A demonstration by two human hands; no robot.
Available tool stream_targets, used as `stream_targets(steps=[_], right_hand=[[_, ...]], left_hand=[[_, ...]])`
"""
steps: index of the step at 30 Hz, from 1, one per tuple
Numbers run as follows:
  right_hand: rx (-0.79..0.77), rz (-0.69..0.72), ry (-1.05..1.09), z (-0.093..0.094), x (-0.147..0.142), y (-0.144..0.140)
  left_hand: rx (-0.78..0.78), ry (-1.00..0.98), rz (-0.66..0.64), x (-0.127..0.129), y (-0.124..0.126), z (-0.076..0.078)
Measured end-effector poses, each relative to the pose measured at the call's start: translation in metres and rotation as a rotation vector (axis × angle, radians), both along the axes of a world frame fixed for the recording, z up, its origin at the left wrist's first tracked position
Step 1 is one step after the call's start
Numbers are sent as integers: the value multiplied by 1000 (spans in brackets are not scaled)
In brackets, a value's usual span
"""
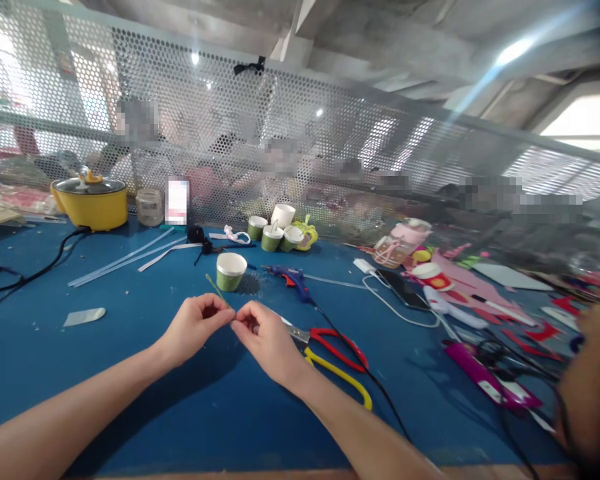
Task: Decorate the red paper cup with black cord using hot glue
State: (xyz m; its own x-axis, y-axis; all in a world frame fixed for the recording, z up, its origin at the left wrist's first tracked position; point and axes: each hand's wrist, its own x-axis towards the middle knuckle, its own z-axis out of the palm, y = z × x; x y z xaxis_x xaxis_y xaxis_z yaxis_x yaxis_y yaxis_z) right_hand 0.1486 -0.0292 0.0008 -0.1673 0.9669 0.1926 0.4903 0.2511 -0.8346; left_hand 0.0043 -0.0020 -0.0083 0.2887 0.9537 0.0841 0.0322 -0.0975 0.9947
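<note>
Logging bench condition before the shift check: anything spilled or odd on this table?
Yes: a dark, speckled patch on the blue table, beside the nearest green cup, toward the glue gun. It breaks up the plainer blue; grit, stain or partly shadow, can't tell.

A craft workshop: glue gun [294, 280] and scissors [305, 336] on the tabletop [40, 360], bare concrete ceiling [390, 40] overhead.

From afar, I see a lidded yellow pot [100, 208] beside a clear jar [150, 208]; behind them, a perforated screen [310, 113].
</note>
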Motion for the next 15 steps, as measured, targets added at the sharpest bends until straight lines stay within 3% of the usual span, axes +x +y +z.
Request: stream_targets(steps=[4,9,15], right_hand=[[-75,22,84,1,1,1],[-400,220,296,2,11,7],[-647,328,616,-2,14,10]], left_hand=[[-25,4,-19,0,0,1],[-55,-16,-103,-1,1,4],[-105,-123,-188,-3,1,6]])
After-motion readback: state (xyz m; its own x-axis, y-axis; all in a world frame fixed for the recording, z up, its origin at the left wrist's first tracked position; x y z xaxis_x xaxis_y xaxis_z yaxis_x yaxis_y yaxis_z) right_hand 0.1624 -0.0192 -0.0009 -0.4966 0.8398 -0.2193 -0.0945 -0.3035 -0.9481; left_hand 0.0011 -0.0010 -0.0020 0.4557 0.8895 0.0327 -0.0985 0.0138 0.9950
